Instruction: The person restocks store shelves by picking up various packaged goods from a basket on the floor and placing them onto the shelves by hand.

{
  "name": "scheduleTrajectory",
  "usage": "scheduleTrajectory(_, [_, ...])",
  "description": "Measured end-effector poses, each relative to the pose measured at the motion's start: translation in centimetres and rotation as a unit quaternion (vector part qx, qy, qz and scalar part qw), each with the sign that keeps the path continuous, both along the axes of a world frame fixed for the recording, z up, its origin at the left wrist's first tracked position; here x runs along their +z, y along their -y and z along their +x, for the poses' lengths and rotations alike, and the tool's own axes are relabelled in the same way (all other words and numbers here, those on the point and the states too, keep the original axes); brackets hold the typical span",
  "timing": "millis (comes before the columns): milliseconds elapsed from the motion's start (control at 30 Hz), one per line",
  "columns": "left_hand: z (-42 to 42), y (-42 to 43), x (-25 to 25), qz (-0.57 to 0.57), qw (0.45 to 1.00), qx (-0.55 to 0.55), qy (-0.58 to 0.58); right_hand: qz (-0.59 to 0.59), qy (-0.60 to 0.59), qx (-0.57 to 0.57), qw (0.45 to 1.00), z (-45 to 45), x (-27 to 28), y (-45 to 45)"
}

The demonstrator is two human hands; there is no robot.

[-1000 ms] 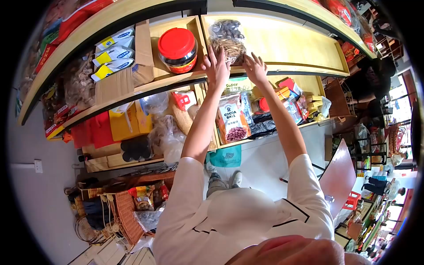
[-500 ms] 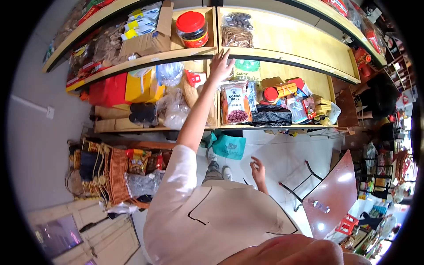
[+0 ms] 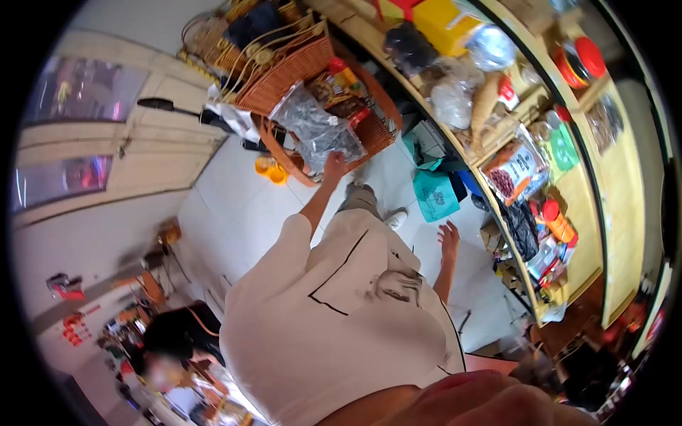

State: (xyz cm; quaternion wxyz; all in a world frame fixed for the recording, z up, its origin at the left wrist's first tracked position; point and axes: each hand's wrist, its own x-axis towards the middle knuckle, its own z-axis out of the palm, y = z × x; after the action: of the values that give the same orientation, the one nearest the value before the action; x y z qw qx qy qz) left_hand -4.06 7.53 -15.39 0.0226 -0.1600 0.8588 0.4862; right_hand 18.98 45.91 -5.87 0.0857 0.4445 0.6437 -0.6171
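Observation:
My left hand (image 3: 334,167) reaches to the near edge of a crinkled clear plastic bag (image 3: 312,128) in a brown wicker basket (image 3: 284,74). The hand meets the bag's edge in this view, but whether its fingers grip the plastic cannot be made out. Beside the bag in the basket lie colourful snack packets (image 3: 342,86), red and yellow. Away from the shelf, my right hand (image 3: 449,241) hangs over the floor with its fingers apart and holds nothing.
At right stands a wooden shelf (image 3: 625,234) with a Cocoa Ball bag (image 3: 513,170), a red-lidded jar (image 3: 579,62) and a black plastic bag (image 3: 520,228). A teal bag (image 3: 436,195) and yellow objects (image 3: 271,170) are on the floor. Another person (image 3: 186,332) is at lower left.
My left hand has left the shelf's front edge and come down to the plastic bag in the basket. The view has turned towards the basket. My right hand stays low, holding nothing.

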Motion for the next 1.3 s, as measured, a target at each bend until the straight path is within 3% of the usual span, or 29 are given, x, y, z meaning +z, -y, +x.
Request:
scheduleTrajectory(67, [-1.8,3.5,1.6,0.034,0.997,0.062,-0.024,-0.001,-0.005,0.094,0.996,-5.8,-1.2,2.1])
scheduleTrajectory(133, [-3.3,6.8,1.8,-0.007,0.991,0.133,-0.011,-0.030,-0.028,0.172,0.984,-12.9,-1.2,6.8])
scheduleTrajectory(233, [-4.9,13.1,-5.4,-0.025,0.979,0.204,0.012,-0.031,-0.086,0.300,0.950,-23.5,-4.7,16.1])
scheduleTrajectory(267, [-6.5,14.5,-6.8,0.049,0.971,0.228,0.055,0.009,-0.052,0.341,0.939,-27.2,-4.8,19.7])
scheduleTrajectory(300, [-7.2,15.8,-8.3,0.121,0.954,0.253,0.106,0.139,-0.132,0.391,0.900,-29.6,-8.6,23.0])
scheduleTrajectory(333, [-7.7,15.8,-5.6,0.161,0.938,0.266,0.153,0.130,-0.166,0.450,0.868,-32.6,-6.4,25.6])
scheduleTrajectory(367, [-8.2,15.7,-2.4,0.197,0.918,0.279,0.202,0.185,-0.209,0.465,0.840,-35.3,-8.1,28.3])
scheduleTrajectory(400, [-9.2,16.9,-4.2,0.226,0.919,0.264,0.186,0.240,-0.250,0.479,0.807,-38.3,-10.2,31.4])
scheduleTrajectory(467, [-10.4,17.8,-7.7,0.276,0.924,0.231,0.131,0.250,-0.132,0.501,0.818,-42.4,-8.0,35.1])
scheduleTrajectory(500, [-11.7,18.3,-5.7,0.335,0.896,0.203,0.209,0.240,-0.115,0.516,0.814,-43.9,-7.7,36.3])
scheduleTrajectory(567, [-12.9,18.6,-4.6,0.413,0.873,0.179,0.190,0.216,-0.081,0.546,0.805,-45.8,-7.7,37.9])
scheduleTrajectory(667, [-13.5,18.8,-5.4,0.466,0.858,0.162,0.144,0.155,-0.036,0.537,0.828,-46.5,-9.0,38.5])
scheduleTrajectory(767, [-14.1,18.9,-3.9,0.475,0.854,0.177,0.121,0.161,-0.130,0.532,0.821,-46.5,-10.6,37.9])
scheduleTrajectory(867, [-13.7,18.5,1.5,0.458,0.865,0.167,0.116,0.138,-0.164,0.462,0.861,-45.2,-7.8,37.6])
scheduleTrajectory(967, [-13.0,18.1,5.0,0.432,0.889,0.119,0.091,0.055,-0.108,0.463,0.878,-43.5,-3.4,35.7])
scheduleTrajectory(1033, [-12.3,18.5,4.1,0.402,0.909,0.045,0.100,0.119,-0.126,0.479,0.861,-40.8,-5.8,33.6])
scheduleTrajectory(1067, [-12.2,18.7,3.9,0.381,0.917,-0.003,0.123,0.082,-0.166,0.426,0.886,-38.7,-7.1,32.6])
scheduleTrajectory(1100, [-12.8,17.4,5.5,0.396,0.915,-0.023,0.074,0.168,-0.146,0.412,0.883,-37.5,-3.1,31.8])
scheduleTrajectory(1133, [-13.3,16.2,7.0,0.390,0.914,-0.058,0.092,0.178,-0.208,0.349,0.896,-35.6,-3.3,30.7])
scheduleTrajectory(1167, [-13.8,15.1,8.5,0.383,0.913,-0.093,0.107,0.083,-0.184,0.303,0.931,-33.9,-0.7,29.1])
scheduleTrajectory(1200, [-14.5,12.3,12.2,0.359,0.914,-0.182,0.050,0.139,-0.234,0.246,0.930,-32.2,1.6,27.5])
scheduleTrajectory(1233, [-14.5,10.5,12.2,0.350,0.911,-0.204,0.078,0.119,-0.219,0.186,0.950,-30.2,5.4,25.8])
scheduleTrajectory(1300, [-13.9,6.1,13.8,0.301,0.893,-0.330,0.052,0.055,-0.195,0.093,0.975,-25.5,7.8,22.9])
